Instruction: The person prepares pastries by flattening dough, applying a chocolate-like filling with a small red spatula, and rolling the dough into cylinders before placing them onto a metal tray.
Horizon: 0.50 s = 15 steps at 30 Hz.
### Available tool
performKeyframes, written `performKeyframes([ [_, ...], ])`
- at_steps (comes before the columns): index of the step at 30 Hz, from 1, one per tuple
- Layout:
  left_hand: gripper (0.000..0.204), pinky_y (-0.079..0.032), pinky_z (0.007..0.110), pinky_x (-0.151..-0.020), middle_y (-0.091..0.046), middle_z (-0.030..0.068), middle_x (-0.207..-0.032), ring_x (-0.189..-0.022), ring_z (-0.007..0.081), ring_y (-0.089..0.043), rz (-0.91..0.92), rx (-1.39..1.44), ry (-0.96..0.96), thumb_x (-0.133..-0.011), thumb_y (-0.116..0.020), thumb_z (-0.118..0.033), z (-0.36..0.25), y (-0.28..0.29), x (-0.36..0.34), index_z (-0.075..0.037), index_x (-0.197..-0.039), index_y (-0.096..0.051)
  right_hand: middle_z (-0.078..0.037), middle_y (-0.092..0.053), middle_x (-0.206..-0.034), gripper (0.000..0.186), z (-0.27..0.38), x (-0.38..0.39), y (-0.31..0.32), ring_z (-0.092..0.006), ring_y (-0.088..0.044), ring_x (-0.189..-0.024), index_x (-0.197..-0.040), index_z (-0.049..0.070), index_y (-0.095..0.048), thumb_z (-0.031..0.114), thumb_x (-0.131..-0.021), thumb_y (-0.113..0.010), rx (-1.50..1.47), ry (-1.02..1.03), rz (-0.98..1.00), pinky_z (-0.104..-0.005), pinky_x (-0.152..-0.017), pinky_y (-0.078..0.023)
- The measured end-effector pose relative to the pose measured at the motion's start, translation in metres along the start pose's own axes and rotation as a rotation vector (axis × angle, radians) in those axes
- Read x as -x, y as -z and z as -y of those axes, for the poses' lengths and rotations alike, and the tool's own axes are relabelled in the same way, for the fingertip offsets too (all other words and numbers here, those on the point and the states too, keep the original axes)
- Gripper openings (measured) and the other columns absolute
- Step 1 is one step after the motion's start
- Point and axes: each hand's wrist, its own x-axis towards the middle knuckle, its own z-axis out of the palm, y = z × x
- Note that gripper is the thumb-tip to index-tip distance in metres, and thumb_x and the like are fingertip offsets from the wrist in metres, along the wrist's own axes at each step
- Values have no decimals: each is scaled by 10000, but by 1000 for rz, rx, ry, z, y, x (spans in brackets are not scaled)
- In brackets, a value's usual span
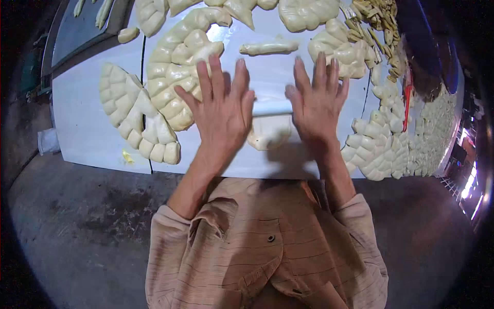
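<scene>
A pale rolling pin [272,107] lies crosswise between my hands, on or just beyond a small flat piece of dough [268,135]. My left hand [222,105] covers its left end with the fingers spread and stretched forward. Over the right end lies my right hand [316,100], also flat with its fingers apart; the palms hide both pin ends. Beyond the pin is a thin rolled stick of dough [268,48]. Left of my left hand, a curved row of plump dough pieces [167,77] sits close to my fingers.
A fan of cut dough [121,98] lies on the white table [77,118] at left. More dough pieces [378,147] and many small bits [432,134] cover the right side, near a red stick-like tool [408,100]. A dark-edged tray [85,31] stands at the far left.
</scene>
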Motion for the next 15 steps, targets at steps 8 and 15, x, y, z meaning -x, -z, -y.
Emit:
performKeyframes([
  [8, 640, -7, 802, -1108, -66, 181, -1704, -1567, 414, 14, -103, -18, -198, -980, -605, -400, 21, -7, -49, -242, -1564, -397, -142, -594, -1283, 558, -34, -6, 17, -312, -586, -1032, -1317, 149, -662, 466, -863, -730, -338, 443, -41, -437, -897, -459],
  [15, 692, -88, 780, -1133, -72, 185, -1701, -1562, 429, -27, -15, 77, -336, -983, -594, -461, 9, 19, 0, -272, -1597, -337, -126, -626, -1224, 467, -21, 21, 45, -290, -621, -1072, -1287, 130, -668, 408, -912, -685, -423, 451, 82, -446, -887, -470],
])
